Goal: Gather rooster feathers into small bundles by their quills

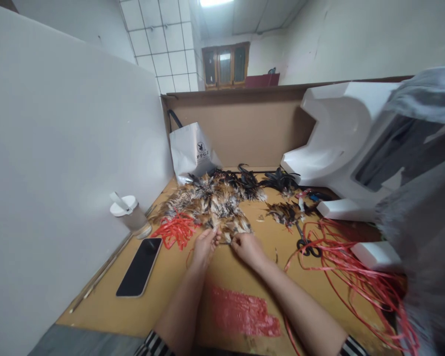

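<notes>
A wide pile of brown, white and black feathers lies across the middle of the table. At its near edge my left hand is closed, thumb and fingers pinched on a pale feather. My right hand is just to the right, its fingers curled down at the feathers; what they hold, if anything, is hidden. A bundle of short red plastic strips lies left of my left hand. Dark scissors rest to the right, beside long red plastic strands.
A phone and a lidded cup stand along the left wall. Behind the pile is a white bag. Smaller dark feather bunches lie at the back right, near white foam. Red tape covers part of the table's front.
</notes>
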`<state>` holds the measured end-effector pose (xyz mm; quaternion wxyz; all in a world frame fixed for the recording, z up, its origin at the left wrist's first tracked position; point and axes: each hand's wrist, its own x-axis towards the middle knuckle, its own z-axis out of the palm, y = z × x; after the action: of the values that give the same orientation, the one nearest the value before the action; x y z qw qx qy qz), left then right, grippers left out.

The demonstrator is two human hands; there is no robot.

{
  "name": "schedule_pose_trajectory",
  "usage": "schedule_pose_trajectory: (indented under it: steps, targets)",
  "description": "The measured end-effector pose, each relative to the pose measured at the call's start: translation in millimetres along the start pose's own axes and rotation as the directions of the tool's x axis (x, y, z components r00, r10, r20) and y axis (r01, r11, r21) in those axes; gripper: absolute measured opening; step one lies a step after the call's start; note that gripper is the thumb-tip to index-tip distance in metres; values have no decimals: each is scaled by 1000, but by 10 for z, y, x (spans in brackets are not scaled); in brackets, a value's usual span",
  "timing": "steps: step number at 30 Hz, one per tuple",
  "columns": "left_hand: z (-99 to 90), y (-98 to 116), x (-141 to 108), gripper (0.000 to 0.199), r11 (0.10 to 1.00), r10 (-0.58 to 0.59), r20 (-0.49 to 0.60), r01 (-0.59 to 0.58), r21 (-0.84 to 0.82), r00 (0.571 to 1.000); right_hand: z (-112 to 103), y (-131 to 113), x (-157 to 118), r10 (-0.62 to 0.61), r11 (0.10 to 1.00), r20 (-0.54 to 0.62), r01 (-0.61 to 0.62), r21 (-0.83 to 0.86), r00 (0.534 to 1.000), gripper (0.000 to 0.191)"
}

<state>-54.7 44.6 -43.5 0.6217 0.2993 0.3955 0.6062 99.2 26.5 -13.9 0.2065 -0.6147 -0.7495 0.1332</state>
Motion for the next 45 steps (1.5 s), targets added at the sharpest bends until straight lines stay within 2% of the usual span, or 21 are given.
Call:
schedule_pose_trajectory:
  steps: [5,10,13,16,18,19,22,23,25,27,30,33,36,38,40,45]
  targets:
    - [8,-13,-13,25,1000,-4,5,4,16,1000,169,-36,31,23,991,1,-23,-131,1000,27]
    - [27,4,-34,26,1000,-13,21,12,16,1000,221,-40,13,22,990,-8,-23,-138,1000,24]
    - [23,10,-27,26,1000,-11,6,11,9,1000,222,2,3,29,999,-63,-31,-31,998,21]
    - [19,0,-17,25,999,-31,-17,32,28,999,215,95,21,40,977,-94,-19,214,995,18]
    - [22,-10,-18,23,998,-45,-24,46,53,999,210,159,48,69,904,-90,-24,426,994,16]
    - [26,-14,-21,23,996,-52,-23,54,68,998,206,183,63,102,837,-75,-45,545,992,14]
    - [47,-19,-38,22,992,-67,-7,68,111,998,182,212,93,216,569,40,-159,807,976,12]
    - [55,-18,-46,22,989,-74,-4,74,126,997,170,208,96,234,502,83,-194,843,969,14]
    - [71,-14,-61,22,986,-92,-1,91,139,996,145,192,94,240,441,139,-235,866,961,19]
    - [82,-12,-75,22,987,-115,18,112,119,993,123,178,86,220,389,178,-254,885,959,23]
    - [85,-17,-91,25,988,-133,56,128,87,989,103,180,76,176,244,246,-284,927,953,26]
    - [82,-21,-101,28,988,-138,68,132,84,988,82,189,73,159,125,280,-300,946,947,27]
    - [90,-18,-112,28,986,-151,74,144,84,986,48,181,68,129,51,292,-301,952,948,28]
    - [103,-16,-123,27,983,-167,75,160,86,983,28,164,60,100,34,293,-297,954,951,29]
    - [119,-18,-138,27,980,-185,92,177,92,978,17,141,50,79,60,294,-299,952,953,27]
    - [145,-24,-182,29,971,-207,164,182,158,964,28,73,33,84,224,248,-261,939,965,25]
